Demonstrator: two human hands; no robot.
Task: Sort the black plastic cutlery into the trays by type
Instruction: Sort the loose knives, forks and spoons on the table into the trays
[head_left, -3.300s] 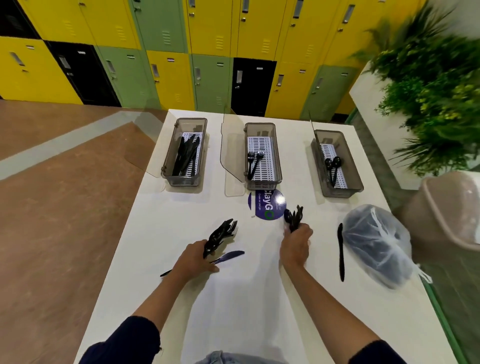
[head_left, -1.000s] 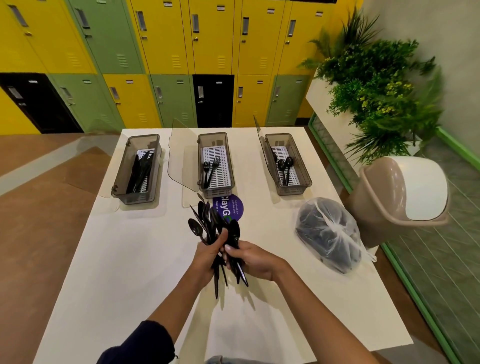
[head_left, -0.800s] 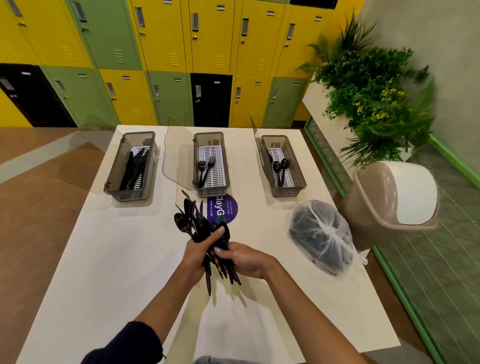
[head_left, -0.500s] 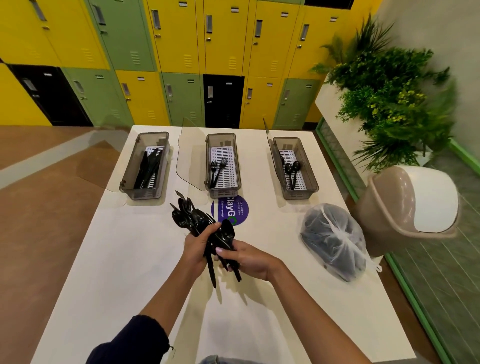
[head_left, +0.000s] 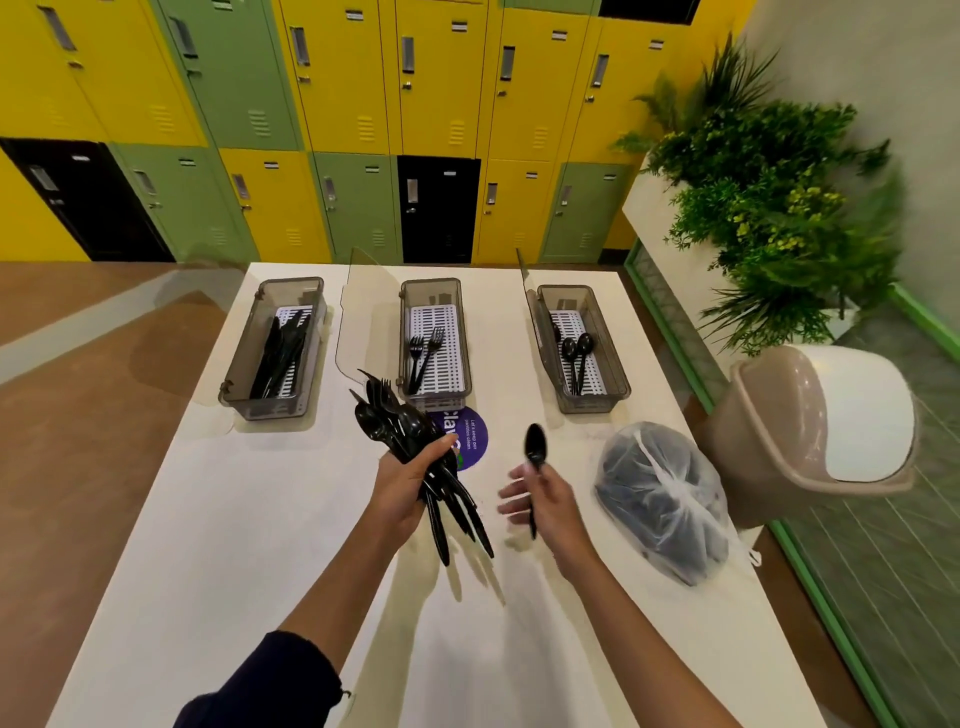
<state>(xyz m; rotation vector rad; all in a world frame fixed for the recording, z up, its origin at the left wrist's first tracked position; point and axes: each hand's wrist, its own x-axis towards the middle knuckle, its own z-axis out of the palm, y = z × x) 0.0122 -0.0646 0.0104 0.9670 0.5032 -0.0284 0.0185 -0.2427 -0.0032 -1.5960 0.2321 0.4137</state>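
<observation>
My left hand (head_left: 402, 488) grips a mixed bundle of black cutlery (head_left: 400, 431) above the middle of the white table (head_left: 218, 545). My right hand (head_left: 545, 499) holds a single black spoon (head_left: 535, 454) upright, apart from the bundle. Three smoky plastic trays stand in a row at the far end. The left tray (head_left: 244, 374) holds knives, the middle tray (head_left: 465, 338) holds two forks, and the right tray (head_left: 613, 353) holds spoons.
A tied clear bag (head_left: 660, 499) of dark items lies at the table's right edge. A beige swing-lid bin (head_left: 810, 436) stands beside the table on the right, below green plants (head_left: 779, 208). A purple round sticker (head_left: 470, 436) sits under the bundle. Lockers (head_left: 363, 130) line the back.
My hands were together on the bundle; my right hand has drawn one spoon out and moved right with it. The left hand keeps the rest.
</observation>
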